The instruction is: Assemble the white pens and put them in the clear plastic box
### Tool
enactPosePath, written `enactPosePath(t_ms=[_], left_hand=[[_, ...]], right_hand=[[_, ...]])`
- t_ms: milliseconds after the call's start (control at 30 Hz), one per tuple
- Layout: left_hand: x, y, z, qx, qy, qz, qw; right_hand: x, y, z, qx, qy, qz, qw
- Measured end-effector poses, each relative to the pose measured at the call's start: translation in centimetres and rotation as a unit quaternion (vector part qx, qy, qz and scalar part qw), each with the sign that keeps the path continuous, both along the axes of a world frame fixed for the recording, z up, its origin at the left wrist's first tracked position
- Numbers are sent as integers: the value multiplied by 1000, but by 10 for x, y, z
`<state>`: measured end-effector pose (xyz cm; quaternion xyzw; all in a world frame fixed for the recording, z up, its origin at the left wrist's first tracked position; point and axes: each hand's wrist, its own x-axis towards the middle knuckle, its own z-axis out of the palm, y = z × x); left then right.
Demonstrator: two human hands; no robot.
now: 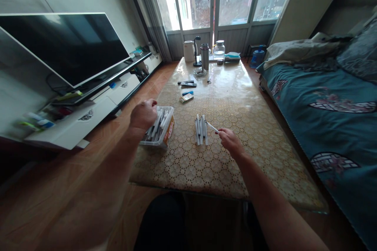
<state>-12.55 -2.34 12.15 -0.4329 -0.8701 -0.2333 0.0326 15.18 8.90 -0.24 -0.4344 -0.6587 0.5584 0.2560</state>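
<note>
My right hand (231,142) pinches a slim white pen (211,127), its far end angled left toward a group of pens. That group of several white pens (201,129) lies side by side on the patterned tablecloth, some with dark parts. My left hand (144,114) is over the left rim of a clear plastic box (170,119) with an orange label. Its fingers are curled together, and whatever they hold, if anything, is hidden. Many more white pens (157,125) fill the box, piled at a slant.
Farther along the table (224,172) lie a cigarette pack (186,98), a blue lighter (187,93), remote controls (187,84) and a glass ashtray (200,72). A steel flask (204,57), kettle (189,51) and glass jug (218,49) stand at the far end. A bed (324,86) is at right.
</note>
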Motion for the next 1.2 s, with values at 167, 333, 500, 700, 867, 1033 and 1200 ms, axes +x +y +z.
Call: enactPosePath(t_ms=[167,333,500,700,867,1033,1200], left_hand=[[108,4,-48,154,-308,-97,934],[174,15,-108,286,-602,-90,740],[185,20,-124,335,-670,-58,660],[183,30,-129,361,-698,-39,617],[182,34,-130,348,-716,-27,605],[185,34,-132,358,-690,-9,628],[187,31,-132,391,-624,-27,675]], right_hand=[[-4,-9,4,-275,212,16,937],[-4,-21,3,-335,240,136,901],[-8,-31,3,-351,232,155,894],[-16,-44,8,-371,205,104,900],[-20,-53,12,-360,190,71,911],[-26,-60,10,-336,172,17,926],[-29,-65,9,-288,208,2,935]])
